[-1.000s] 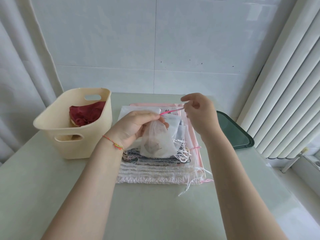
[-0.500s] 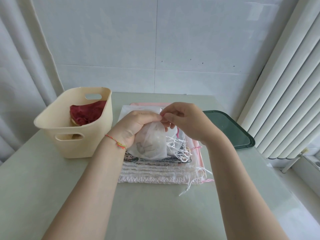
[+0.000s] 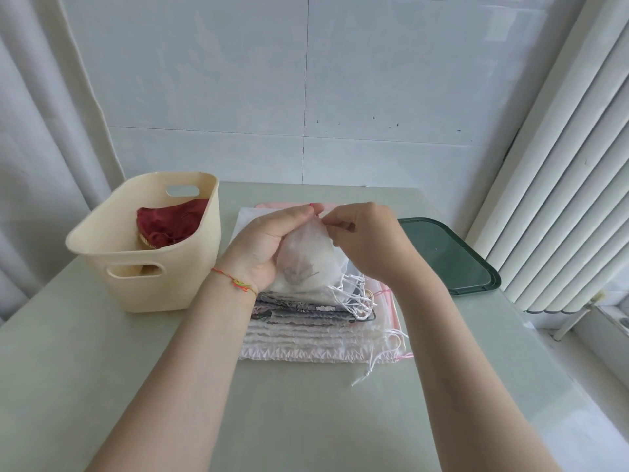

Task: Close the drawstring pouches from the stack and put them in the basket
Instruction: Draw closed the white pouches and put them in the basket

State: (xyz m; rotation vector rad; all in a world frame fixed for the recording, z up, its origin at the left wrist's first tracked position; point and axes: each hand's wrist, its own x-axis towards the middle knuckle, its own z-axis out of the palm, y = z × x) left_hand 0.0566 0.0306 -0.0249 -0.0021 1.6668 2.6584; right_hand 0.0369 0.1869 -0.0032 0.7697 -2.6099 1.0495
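Gripping a sheer white pouch [image 3: 308,258] from its left side, the left hand [image 3: 269,247] curls its fingers round the gathered top, thumb up near the mouth. A thin orange-and-green cord bracelet [image 3: 235,281] circles that wrist. The right hand [image 3: 366,241] comes in from the other side, wrist bent, its thumb and forefinger pinched together at the pouch's mouth; whether they hold the string itself I cannot tell, since it is too fine to make out there. Both forearms reach up from the near edge of the table [image 3: 136,386].

One pouch is held, lifted just above the stack [image 3: 316,330] of flat pouches, which lies right of the basket [image 3: 143,247]. How many pouches the stack holds cannot be counted: layers of pale pink, white and grey-patterned cloth overlap, with loose white strings [image 3: 357,298] trailing off the side away from the basket. One cream basket stands on the table, and inside it lies one dark red pouch [image 3: 170,223]. One dark green tray [image 3: 442,255] sits beyond the stack, on the side far from the basket.
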